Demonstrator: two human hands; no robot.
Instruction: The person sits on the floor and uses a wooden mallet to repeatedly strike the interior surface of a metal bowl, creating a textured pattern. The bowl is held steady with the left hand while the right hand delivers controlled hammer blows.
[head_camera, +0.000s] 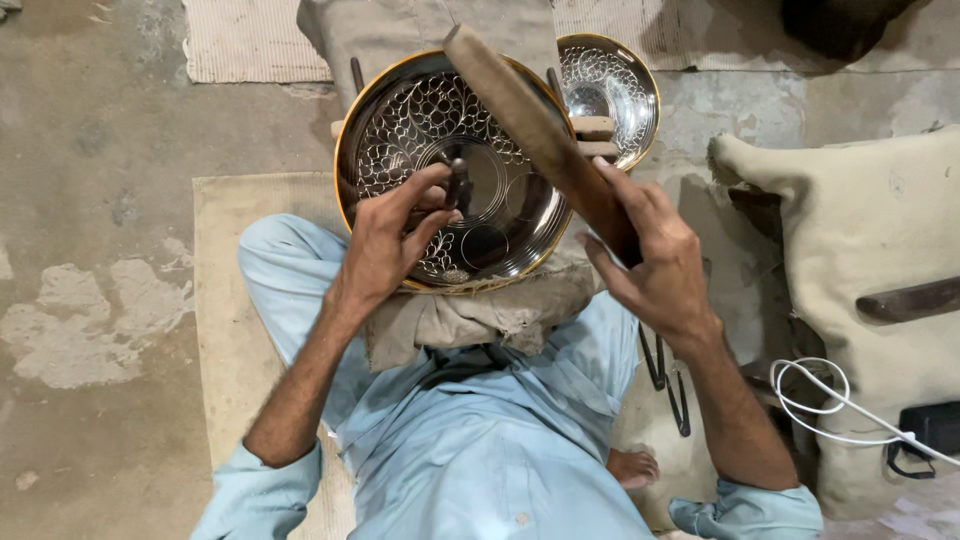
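Note:
A round metal tray (500, 190) with an engraved leaf pattern and a golden rim rests tilted on a cloth pad (470, 315) in my lap. My left hand (390, 240) grips a small dark chisel (457, 185), its tip set on the tray's face. My right hand (655, 265) is closed around the handle of a long wooden mallet (530, 120), raised over the tray's upper right.
A second engraved tray (615, 85) lies behind the first, on small wooden blocks. A burlap cushion (860, 250) sits at the right, with a white cable (830, 410) and a dark box beside it. Dark metal tools (665, 375) lie by my right knee. The floor is worn concrete with a mat.

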